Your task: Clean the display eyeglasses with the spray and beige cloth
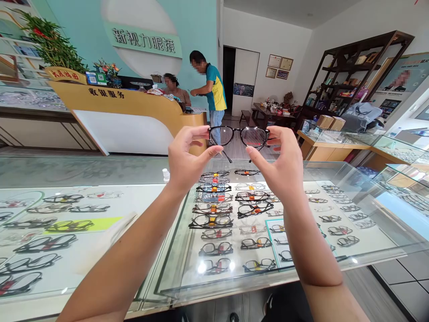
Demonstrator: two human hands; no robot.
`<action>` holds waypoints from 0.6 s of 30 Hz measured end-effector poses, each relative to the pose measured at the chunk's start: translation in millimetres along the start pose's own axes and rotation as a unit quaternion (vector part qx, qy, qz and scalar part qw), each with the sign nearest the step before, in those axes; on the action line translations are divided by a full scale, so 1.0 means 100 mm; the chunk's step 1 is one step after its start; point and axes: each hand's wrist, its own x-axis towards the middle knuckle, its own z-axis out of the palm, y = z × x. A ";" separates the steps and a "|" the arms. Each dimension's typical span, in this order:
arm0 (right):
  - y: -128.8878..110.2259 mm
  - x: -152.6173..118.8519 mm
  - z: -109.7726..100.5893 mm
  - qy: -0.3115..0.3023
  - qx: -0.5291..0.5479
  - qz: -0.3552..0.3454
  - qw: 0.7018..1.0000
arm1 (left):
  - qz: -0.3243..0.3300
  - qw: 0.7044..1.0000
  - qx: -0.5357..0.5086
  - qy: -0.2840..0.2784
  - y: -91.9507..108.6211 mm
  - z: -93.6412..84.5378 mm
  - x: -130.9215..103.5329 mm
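Note:
A pair of black-framed eyeglasses (237,130) is held up in the air at the middle of the view, its two lenses facing across me and its temple arms hanging unfolded. My left hand (189,154) grips the left side of the frame between thumb and fingers. On the right side, my right hand (281,158) pinches the frame near its hinge, with some fingers curled behind. Below both hands lies a glass display case (187,255) with rows of eyeglasses (216,221) inside, many bearing small orange, red or yellow tags.
To the left, another case section holds more eyeglasses (45,241). Beyond stands a yellow-and-white counter (127,129), with one person (176,89) seated behind it and another (214,85) standing. Dark shelves (348,67) and more glass cases (402,179) are at the right.

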 end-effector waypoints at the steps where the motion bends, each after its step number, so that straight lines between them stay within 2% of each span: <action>1: 0.00 0.00 0.00 0.000 -0.002 -0.001 1.000 | -0.002 1.000 -0.001 0.000 0.00 0.00 0.00; 10: 0.04 0.00 0.01 -0.009 -0.005 0.001 1.000 | 0.013 1.000 0.011 -0.001 0.01 0.00 -0.01; 18: 0.01 -0.02 0.04 -0.039 0.109 0.033 0.993 | 0.145 0.982 0.094 0.075 0.04 0.00 -0.01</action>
